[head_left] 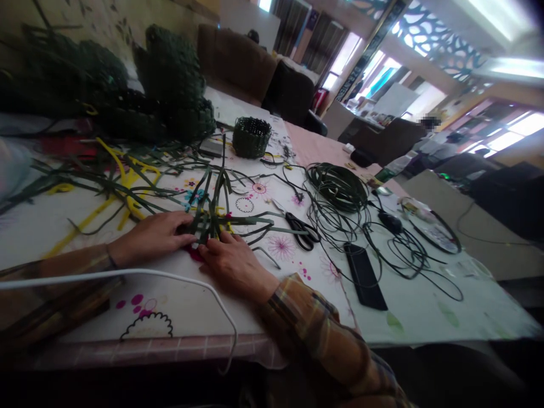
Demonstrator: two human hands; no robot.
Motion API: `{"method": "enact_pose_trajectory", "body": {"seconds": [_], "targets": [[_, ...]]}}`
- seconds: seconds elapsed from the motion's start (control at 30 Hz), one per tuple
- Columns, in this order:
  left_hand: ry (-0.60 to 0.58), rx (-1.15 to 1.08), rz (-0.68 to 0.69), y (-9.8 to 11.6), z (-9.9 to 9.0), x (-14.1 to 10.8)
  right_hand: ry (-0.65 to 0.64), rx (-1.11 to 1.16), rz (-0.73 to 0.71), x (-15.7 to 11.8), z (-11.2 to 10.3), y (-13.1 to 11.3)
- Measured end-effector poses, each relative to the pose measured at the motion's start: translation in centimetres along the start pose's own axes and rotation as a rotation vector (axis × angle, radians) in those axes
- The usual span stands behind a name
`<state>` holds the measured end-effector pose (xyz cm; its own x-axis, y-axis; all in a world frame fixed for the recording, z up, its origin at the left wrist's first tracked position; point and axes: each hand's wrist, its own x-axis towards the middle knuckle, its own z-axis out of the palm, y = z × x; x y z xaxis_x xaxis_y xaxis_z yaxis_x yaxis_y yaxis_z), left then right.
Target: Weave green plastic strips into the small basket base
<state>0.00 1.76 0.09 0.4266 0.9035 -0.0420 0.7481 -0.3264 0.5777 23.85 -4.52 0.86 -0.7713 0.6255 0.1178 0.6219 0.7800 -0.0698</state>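
While both hands work at a loose cross of dark green plaited strips, the step in hand looks like laying or interlacing them into a woven base. The piece lies on the flowered cloth of the desk, a little in from its near edge, with loose ends fanning towards the far edge and to the right. The left hand has its thumb and fingers apart at the left side of the strips; the right hand bends its fingers onto their near end. Whether either one pinches a strip, I cannot tell. The next move seems to call for steadying the crossing with one hand while the other squares up a strip. Black-handled scissors lie just beyond the right-hand ends, within easy reach.
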Motion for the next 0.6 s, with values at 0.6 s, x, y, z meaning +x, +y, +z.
{"method": "enact_pose_trajectory", "body": {"seconds": [0.6], "targets": [[-0.115,0.184,-0.055,2.2,-0.3,1.0,0.249,-0.106,-0.021,-1.2,0.0,-1.7]]}}
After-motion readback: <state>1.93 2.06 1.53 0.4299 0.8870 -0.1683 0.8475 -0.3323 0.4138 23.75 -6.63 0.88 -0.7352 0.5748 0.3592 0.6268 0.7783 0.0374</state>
